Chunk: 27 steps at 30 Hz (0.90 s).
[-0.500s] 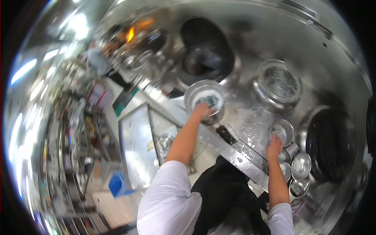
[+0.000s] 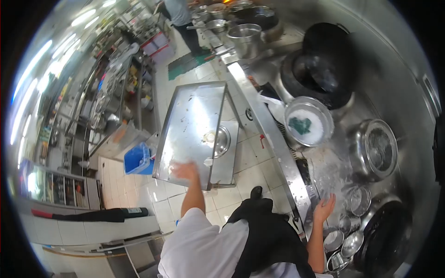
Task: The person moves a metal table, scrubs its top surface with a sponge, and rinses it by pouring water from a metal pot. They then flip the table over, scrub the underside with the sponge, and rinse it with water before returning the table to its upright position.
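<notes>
My left hand (image 2: 186,171), blurred by motion, reaches over the near end of a stainless steel table (image 2: 187,125); its fingers look stretched out and I see nothing in them. My right hand (image 2: 324,209) is raised near the edge of the steel cooking range, fingers apart and holding nothing. Closest to it are a small metal pot (image 2: 359,200) and several metal ladles and strainers, including a round ladle (image 2: 352,244). Farther forward, a metal basin (image 2: 330,125) contains white suds, with a green scouring pad (image 2: 300,125) on top.
A lidded-looking steel pot (image 2: 381,150) and black woks (image 2: 387,238) sit along the range. On the tiled floor at left is a blue bin (image 2: 137,159). A steel lid (image 2: 222,140) rests on the table's lower shelf. Another person (image 2: 180,18) stands at the far end.
My left hand has left the suds basin and swung left over the steel table. My right hand has come away from the small pot. The view has turned left.
</notes>
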Each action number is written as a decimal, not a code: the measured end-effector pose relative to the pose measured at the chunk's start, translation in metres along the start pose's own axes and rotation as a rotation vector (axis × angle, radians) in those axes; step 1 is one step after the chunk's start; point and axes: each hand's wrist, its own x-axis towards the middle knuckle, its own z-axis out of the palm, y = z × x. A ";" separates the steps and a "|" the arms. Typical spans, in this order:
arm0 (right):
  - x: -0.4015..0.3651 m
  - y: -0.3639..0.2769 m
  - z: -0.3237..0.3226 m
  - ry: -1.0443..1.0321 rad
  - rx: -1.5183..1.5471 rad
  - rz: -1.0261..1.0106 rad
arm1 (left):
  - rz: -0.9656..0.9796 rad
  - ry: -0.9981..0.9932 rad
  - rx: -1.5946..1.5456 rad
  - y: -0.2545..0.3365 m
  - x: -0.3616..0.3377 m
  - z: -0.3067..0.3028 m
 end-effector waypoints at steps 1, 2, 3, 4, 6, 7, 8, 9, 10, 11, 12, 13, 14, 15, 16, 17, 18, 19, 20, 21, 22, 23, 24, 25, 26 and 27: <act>0.002 -0.008 0.007 0.018 0.026 -0.015 | -0.250 0.084 0.000 -0.015 0.006 -0.041; 0.003 -0.018 0.013 0.031 0.054 -0.029 | -0.171 -0.177 -0.390 -0.063 0.035 0.004; 0.006 -0.030 0.022 0.012 0.054 -0.044 | -0.223 -0.493 -0.877 -0.109 0.064 0.046; 0.013 -0.047 0.035 -0.018 0.042 -0.138 | -0.363 -0.790 -1.176 -0.149 0.089 0.081; 0.028 -0.091 0.054 -0.123 0.074 -0.285 | -0.421 -0.736 -1.352 -0.157 0.074 0.066; 0.032 -0.111 0.064 -0.140 0.095 -0.366 | -0.473 -0.677 -1.533 -0.164 0.060 0.061; 0.037 -0.130 0.073 -0.174 0.128 -0.426 | -0.147 -0.526 -1.524 -0.173 0.057 0.084; 0.042 -0.137 0.085 -0.246 0.102 -0.477 | 0.176 -0.375 -1.482 -0.180 0.056 0.107; 0.042 -0.146 0.092 -0.268 0.095 -0.483 | 0.005 -0.455 -1.483 -0.172 0.043 0.076; 0.042 -0.155 0.098 -0.284 -0.054 -0.540 | -0.167 -0.528 -1.484 -0.153 0.028 0.032; 0.039 -0.160 0.099 -0.292 -0.202 -0.602 | -0.186 -0.518 -1.486 -0.151 0.021 0.029; 0.038 -0.158 0.098 -0.292 -0.207 -0.622 | -0.187 -0.459 -1.475 -0.147 0.012 0.030; 0.039 -0.155 0.095 -0.431 -0.293 -0.543 | -0.188 -0.401 -1.465 -0.144 0.005 0.027; 0.043 -0.152 0.092 -0.564 -0.384 -0.466 | -0.261 -0.400 -1.421 -0.142 -0.005 0.022; 0.045 -0.146 0.091 -0.558 -0.392 -0.499 | -0.287 -0.384 -1.440 -0.149 -0.013 0.028; 0.039 -0.139 0.093 -0.605 -0.347 -0.453 | -0.250 -0.324 -1.351 -0.155 -0.016 0.030; 0.033 -0.134 0.093 -0.657 -0.297 -0.391 | -0.203 -0.270 -1.250 -0.160 -0.019 0.025; 0.030 -0.129 0.095 -0.646 -0.265 -0.376 | -0.193 -0.265 -1.246 -0.167 -0.024 0.019; 0.028 -0.122 0.095 -0.651 -0.251 -0.357 | -0.275 -0.288 -1.302 -0.178 -0.030 0.009; 0.028 -0.116 0.098 -0.617 -0.221 -0.416 | -0.348 -0.315 -1.358 -0.186 -0.033 -0.002; 0.029 -0.113 0.097 -0.578 -0.195 -0.474 | -0.352 -0.305 -1.285 -0.198 -0.035 -0.008; 0.027 -0.110 0.096 -0.565 -0.198 -0.493 | -0.363 -0.295 -1.214 -0.213 -0.041 -0.015; 0.026 -0.107 0.093 -0.562 -0.191 -0.476 | -0.370 -0.324 -1.205 -0.234 -0.046 -0.017; 0.025 -0.106 0.093 -0.575 -0.209 -0.472 | -0.381 -0.346 -1.199 -0.258 -0.048 -0.015; 0.024 -0.105 0.093 -0.591 -0.228 -0.473 | -0.408 -0.263 -1.183 -0.279 -0.053 -0.006; 0.025 -0.106 0.092 -0.595 -0.224 -0.471 | -0.439 -0.178 -1.165 -0.303 -0.058 0.007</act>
